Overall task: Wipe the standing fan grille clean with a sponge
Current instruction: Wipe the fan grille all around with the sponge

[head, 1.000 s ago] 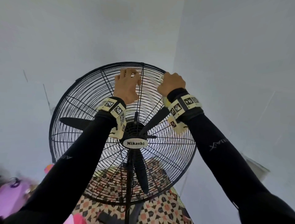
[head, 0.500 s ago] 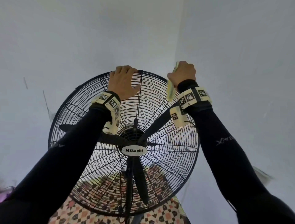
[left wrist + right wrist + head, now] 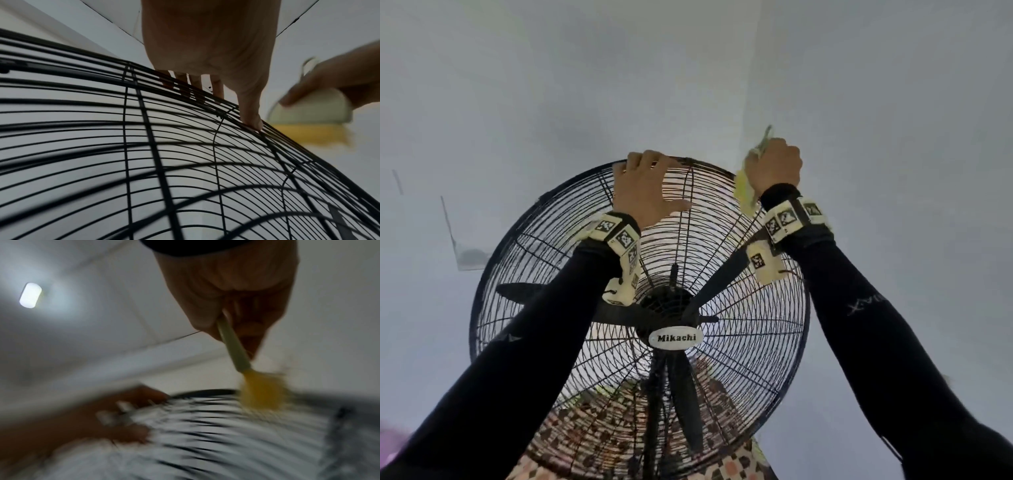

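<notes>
- Our right hand (image 3: pixel 774 164) has climbed from the grille's upper wires to its top right rim, fingers curled round the sponge (image 3: pixel 744 190), which looks yellow with a pale back.
- In the blurred right wrist view its yellow edge touches the rim of the fan grille (image 3: pixel 756 342).
- Our left hand (image 3: pixel 649 186) has slid up too, fingers hooked over the top rim, thumb spread.
- We judge the top edge is being wiped; the lower wires remain.
</notes>
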Available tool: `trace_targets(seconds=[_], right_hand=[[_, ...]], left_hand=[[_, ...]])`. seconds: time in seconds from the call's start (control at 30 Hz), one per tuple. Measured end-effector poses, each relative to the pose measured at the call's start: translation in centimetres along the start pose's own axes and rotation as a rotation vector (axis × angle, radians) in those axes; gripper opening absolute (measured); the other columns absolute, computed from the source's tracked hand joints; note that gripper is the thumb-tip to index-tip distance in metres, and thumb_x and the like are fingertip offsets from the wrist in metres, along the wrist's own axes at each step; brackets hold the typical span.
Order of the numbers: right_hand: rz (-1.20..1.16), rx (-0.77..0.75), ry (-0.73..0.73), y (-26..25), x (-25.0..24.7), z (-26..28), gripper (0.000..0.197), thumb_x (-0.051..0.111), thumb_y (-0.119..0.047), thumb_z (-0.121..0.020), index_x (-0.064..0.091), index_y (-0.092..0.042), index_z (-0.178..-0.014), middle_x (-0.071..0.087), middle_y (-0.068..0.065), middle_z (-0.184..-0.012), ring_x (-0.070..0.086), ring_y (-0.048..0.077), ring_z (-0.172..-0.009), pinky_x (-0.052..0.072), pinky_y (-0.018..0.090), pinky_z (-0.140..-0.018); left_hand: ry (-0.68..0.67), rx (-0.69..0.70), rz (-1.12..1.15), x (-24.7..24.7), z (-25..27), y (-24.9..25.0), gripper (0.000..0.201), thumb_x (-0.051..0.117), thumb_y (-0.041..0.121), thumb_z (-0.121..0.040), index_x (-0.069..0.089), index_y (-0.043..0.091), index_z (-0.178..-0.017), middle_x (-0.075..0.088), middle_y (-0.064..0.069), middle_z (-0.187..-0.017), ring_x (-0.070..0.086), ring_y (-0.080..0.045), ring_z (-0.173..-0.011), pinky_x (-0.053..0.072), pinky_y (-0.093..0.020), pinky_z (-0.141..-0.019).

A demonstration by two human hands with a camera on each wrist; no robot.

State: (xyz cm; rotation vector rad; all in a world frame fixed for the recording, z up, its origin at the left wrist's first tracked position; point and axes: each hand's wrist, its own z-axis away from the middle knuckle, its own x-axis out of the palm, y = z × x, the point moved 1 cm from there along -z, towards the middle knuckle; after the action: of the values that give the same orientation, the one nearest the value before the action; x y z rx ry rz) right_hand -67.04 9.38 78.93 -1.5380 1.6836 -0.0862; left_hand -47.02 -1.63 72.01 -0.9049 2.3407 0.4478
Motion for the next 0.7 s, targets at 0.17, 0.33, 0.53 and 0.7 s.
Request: trace_targets(seconds=[0.17, 0.33, 0.53, 0.7], right_hand=[[-0.036, -0.126, -0.030, -2.3, 1.4, 1.7, 0.041, 0.050, -0.038, -0.100, 0.064, -0.005, -0.119, 0.067, 0.015, -0.116, 0.059, 0.035, -0.112, 0.042, 0.033, -0.091], [-0.284, 0.006, 0.031, -1.0, 1.2, 2.4, 0.039, 0.059, -0.039, -0.097, 0.068, -0.009, -0.120, 0.070, 0.012, -0.117, 0.063, 0.030, -0.112, 0.047, 0.031, -0.094], [0.258, -0.056, 0.064, -0.5, 0.3, 1.1, 0.036, 0.047, -0.026, -0.105, 0.055, 0.000, -0.129, 0.058, 0.021, -0.130, 0.054, 0.036, -0.121, 0.045, 0.037, -0.093], [-0.031, -0.261, -0.034, -6.5, 2.4, 0.4, 0.037, 0.050, -0.039, -0.103, 0.069, -0.008, -0.110, 0.069, 0.007, -0.101, 0.060, 0.028, -0.095, 0.033, 0.026, -0.073]], left_hand=[[0.018, 0.002, -0.044, 0.2, -0.1, 0.4, 0.082, 0.072, 0.076, -0.075, 0.057, 0.028, -0.139, 0.052, -0.003, -0.144, 0.044, -0.035, -0.132, 0.030, -0.051, -0.106], [0.032, 0.016, -0.015, 0.2, 0.1, -0.3, 0.082, 0.074, 0.076, -0.075, 0.057, 0.028, -0.139, 0.052, -0.003, -0.145, 0.044, -0.036, -0.131, 0.030, -0.051, -0.106], [0.017, 0.028, -0.038, 0.0, 0.3, 0.2, 0.082, 0.070, 0.075, -0.079, 0.054, 0.026, -0.143, 0.049, -0.005, -0.147, 0.042, -0.036, -0.133, 0.030, -0.052, -0.107], [0.025, 0.038, -0.027, -0.1, 0.4, -0.2, 0.080, 0.071, 0.074, -0.078, 0.054, 0.026, -0.140, 0.052, -0.008, -0.145, 0.044, -0.037, -0.129, 0.031, -0.053, -0.105]])
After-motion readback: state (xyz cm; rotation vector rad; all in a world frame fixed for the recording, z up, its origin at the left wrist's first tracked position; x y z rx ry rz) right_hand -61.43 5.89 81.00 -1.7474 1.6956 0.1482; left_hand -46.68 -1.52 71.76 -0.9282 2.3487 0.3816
